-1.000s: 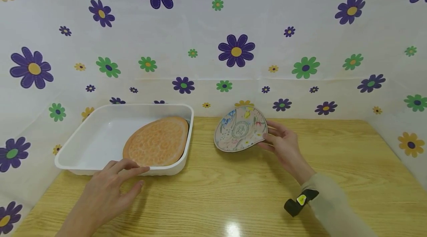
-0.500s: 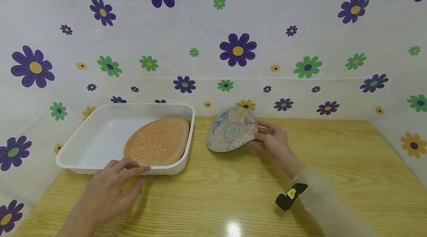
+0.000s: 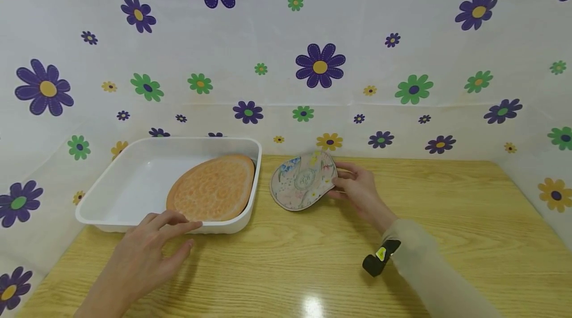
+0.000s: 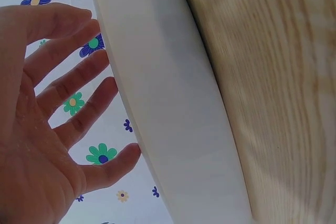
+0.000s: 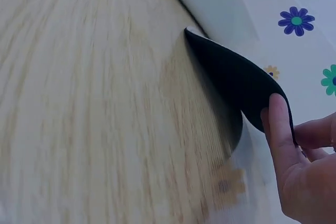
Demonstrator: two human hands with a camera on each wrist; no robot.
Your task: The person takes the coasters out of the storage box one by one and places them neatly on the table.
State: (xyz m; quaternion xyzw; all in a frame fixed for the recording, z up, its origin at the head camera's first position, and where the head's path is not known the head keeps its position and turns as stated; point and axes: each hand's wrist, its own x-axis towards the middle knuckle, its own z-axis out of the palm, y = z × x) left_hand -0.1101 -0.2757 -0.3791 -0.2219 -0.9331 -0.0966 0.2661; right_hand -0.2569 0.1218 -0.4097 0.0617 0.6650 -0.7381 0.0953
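A thin floral mouse pad (image 3: 298,184) with a round printed emblem is tilted above the table, right of the white tray. My right hand (image 3: 359,193) pinches its right edge between thumb and fingers. In the right wrist view the pad's black underside (image 5: 226,66) shows, curved, with its far edge close to the wood. My left hand (image 3: 149,253) reaches to the front rim of the white tray (image 3: 111,222), its fingertips touching the rim with the fingers spread. Inside the tray, at its right side, lies an orange-brown, bread-patterned rounded mat (image 3: 212,189).
The light wooden table (image 3: 286,268) runs back to a white flower-print sheet (image 3: 268,25) behind and at both sides. A black strap with a small camera (image 3: 380,257) is on my right wrist.
My right hand has moved left with the mouse pad, bringing it nearer the tray and slightly lower. The left hand keeps its place at the rim.
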